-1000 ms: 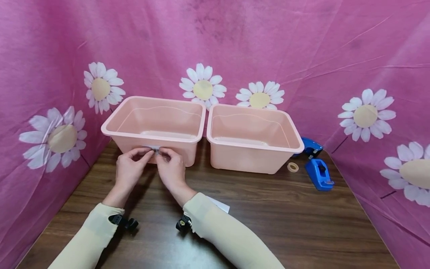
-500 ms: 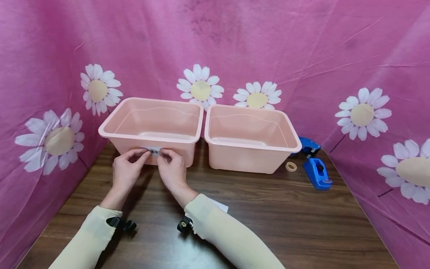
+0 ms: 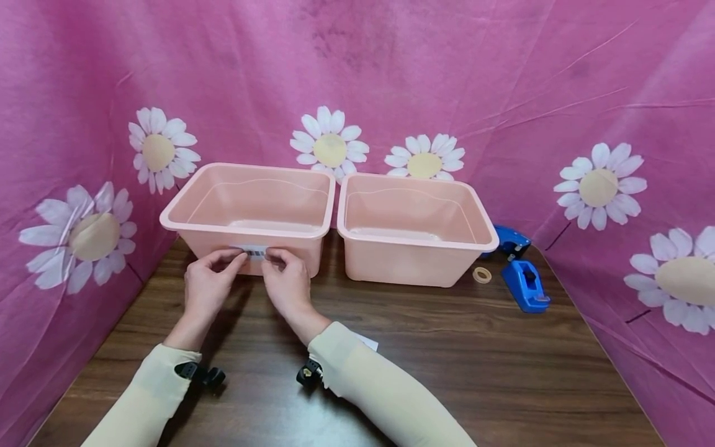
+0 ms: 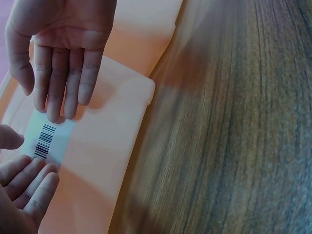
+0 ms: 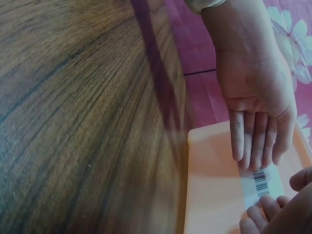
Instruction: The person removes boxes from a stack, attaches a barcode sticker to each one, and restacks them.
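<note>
Our left hand (image 3: pixel 210 284) and right hand (image 3: pixel 287 284), both straight-fingered, touch the barcode label (image 4: pixel 45 141) on the left pink bin (image 3: pixel 262 202), near side.

The table is dark brown wood with long streaked grain (image 3: pixel 447 366). On it stand two pink tubs, side by side with their rims close together: the left tub (image 3: pixel 251 202) and the right tub (image 3: pixel 404 264), both upright. Near the right tub's outer front corner lies a small tan ring (image 3: pixel 483 282), with a blue tape dispenser (image 3: pixel 525 288) just beyond it. Another blue object (image 3: pixel 511 241) sits partly hidden behind that tub. White paper (image 3: pixel 368 342) lies nearer the front, mostly covered.
</note>
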`<action>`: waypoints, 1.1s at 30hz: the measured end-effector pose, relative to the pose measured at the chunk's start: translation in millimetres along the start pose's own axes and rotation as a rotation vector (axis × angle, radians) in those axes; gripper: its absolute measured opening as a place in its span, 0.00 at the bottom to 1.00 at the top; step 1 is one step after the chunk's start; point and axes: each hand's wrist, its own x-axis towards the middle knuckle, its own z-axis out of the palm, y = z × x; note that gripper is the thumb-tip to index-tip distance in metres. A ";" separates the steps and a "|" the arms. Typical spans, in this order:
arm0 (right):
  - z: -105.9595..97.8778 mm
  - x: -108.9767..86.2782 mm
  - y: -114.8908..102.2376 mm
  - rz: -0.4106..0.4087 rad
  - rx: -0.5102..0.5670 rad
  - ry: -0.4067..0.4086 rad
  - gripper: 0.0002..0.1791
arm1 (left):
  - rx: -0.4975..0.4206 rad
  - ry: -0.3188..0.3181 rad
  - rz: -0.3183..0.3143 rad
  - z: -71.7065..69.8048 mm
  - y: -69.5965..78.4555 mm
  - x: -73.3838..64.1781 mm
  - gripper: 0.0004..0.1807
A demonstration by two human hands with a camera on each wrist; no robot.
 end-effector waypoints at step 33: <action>-152.2 -43.6 -5.6 0.089 0.001 -0.195 0.15 | -0.060 -0.205 0.102 20.7 11.6 -22.5 0.11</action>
